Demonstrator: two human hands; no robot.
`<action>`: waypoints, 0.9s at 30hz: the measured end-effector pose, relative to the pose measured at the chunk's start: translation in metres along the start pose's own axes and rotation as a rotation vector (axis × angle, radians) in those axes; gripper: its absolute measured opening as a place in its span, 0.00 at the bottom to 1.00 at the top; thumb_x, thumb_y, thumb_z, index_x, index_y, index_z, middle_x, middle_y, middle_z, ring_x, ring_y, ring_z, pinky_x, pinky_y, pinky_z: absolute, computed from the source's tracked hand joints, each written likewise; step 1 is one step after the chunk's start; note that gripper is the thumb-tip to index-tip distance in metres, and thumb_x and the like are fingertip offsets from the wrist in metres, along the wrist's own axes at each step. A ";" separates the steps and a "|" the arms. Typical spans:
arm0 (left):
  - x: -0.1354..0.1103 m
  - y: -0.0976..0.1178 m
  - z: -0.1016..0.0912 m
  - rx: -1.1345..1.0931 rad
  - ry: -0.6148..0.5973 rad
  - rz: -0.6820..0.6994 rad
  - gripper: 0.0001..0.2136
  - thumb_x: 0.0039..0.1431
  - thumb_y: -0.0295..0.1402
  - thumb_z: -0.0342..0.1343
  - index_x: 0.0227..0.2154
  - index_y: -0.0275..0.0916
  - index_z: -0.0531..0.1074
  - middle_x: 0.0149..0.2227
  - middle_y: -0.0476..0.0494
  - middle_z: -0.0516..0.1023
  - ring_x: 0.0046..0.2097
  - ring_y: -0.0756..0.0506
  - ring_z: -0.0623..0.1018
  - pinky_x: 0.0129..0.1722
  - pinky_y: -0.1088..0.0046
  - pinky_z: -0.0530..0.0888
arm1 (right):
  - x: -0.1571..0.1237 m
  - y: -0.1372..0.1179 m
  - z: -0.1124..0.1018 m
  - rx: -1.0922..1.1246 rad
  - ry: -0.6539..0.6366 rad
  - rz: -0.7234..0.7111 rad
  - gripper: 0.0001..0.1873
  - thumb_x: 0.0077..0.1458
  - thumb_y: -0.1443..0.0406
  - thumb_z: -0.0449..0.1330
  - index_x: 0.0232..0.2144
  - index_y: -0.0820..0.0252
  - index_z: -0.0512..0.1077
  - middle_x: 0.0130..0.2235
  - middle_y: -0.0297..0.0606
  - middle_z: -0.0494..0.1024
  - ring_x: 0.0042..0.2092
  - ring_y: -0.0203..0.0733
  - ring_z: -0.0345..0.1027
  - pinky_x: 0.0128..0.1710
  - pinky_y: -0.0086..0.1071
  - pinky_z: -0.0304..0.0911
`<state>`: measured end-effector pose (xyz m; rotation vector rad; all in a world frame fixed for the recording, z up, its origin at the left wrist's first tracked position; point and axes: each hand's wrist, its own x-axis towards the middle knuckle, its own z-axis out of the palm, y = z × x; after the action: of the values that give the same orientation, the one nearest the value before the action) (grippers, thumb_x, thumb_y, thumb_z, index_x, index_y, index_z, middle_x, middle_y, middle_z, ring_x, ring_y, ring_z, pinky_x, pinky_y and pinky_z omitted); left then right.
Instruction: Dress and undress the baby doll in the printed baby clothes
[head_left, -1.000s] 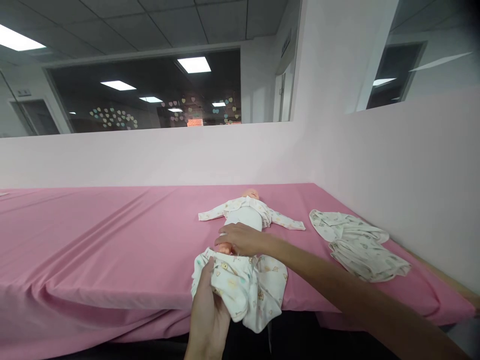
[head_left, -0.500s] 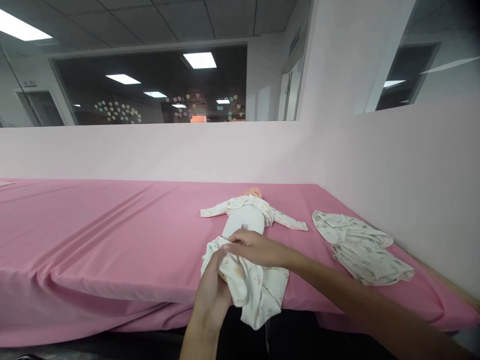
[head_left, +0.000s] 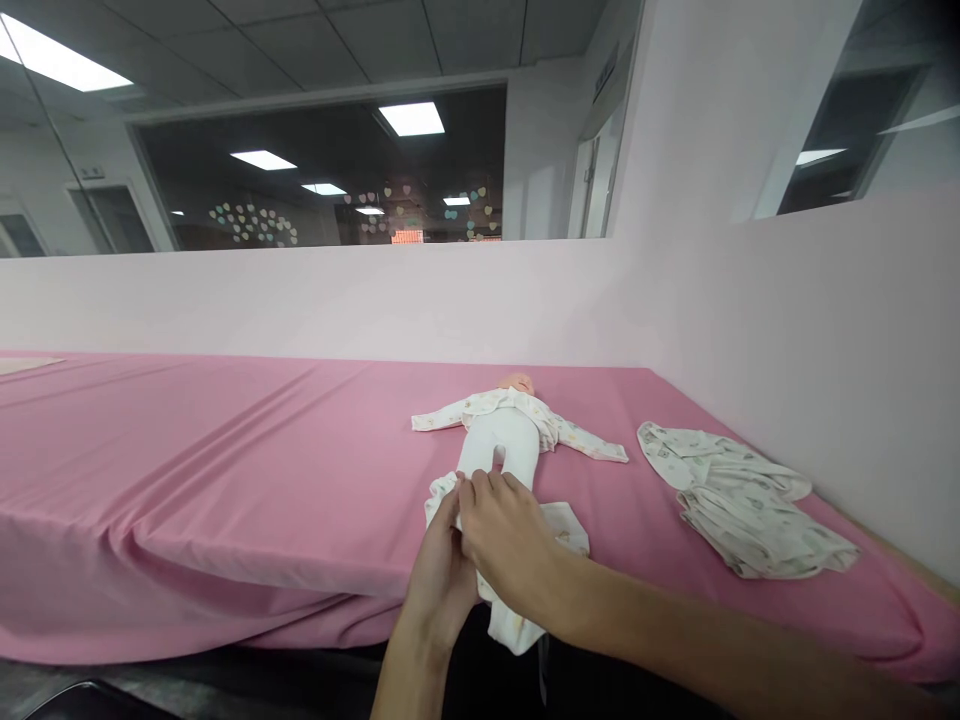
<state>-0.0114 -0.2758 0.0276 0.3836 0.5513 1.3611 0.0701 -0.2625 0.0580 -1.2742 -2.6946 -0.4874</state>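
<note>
A baby doll (head_left: 501, 430) lies on its back, head away from me, its torso and legs white. Its patterned white long-sleeved top (head_left: 585, 440) is bunched up around the chest, sleeves spread to both sides. At the doll's lower legs, my left hand (head_left: 441, 575) and my right hand (head_left: 514, 535) meet, both closed on patterned white baby pants (head_left: 568, 527). The right hand lies over the cloth and covers much of it. One end of the pants hangs over the table's front edge. The doll's feet are hidden.
A pink sheet (head_left: 247, 450) covers the table and drapes over its front edge. Folded patterned baby clothes (head_left: 757, 500) lie to the right, near the white side wall (head_left: 847, 330). A pale flat item (head_left: 26, 364) rests at the far left. Behind stands a low wall with windows.
My right hand has moved down and closer over the pants, fingers now curled against my left hand. More of the doll's legs shows. The view has shifted slightly left.
</note>
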 end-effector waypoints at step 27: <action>-0.002 0.016 -0.034 0.626 0.019 0.255 0.16 0.50 0.30 0.63 0.44 0.38 0.75 0.46 0.39 0.78 0.49 0.44 0.76 0.48 0.72 0.71 | 0.029 0.065 0.040 0.875 0.081 0.243 0.03 0.50 0.67 0.53 0.25 0.58 0.63 0.29 0.32 0.72 0.32 0.37 0.64 0.30 0.30 0.52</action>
<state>-0.0438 -0.2766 0.0094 0.9759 0.9702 1.4141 0.1028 -0.1889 0.0430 -1.2051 -2.1807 0.5942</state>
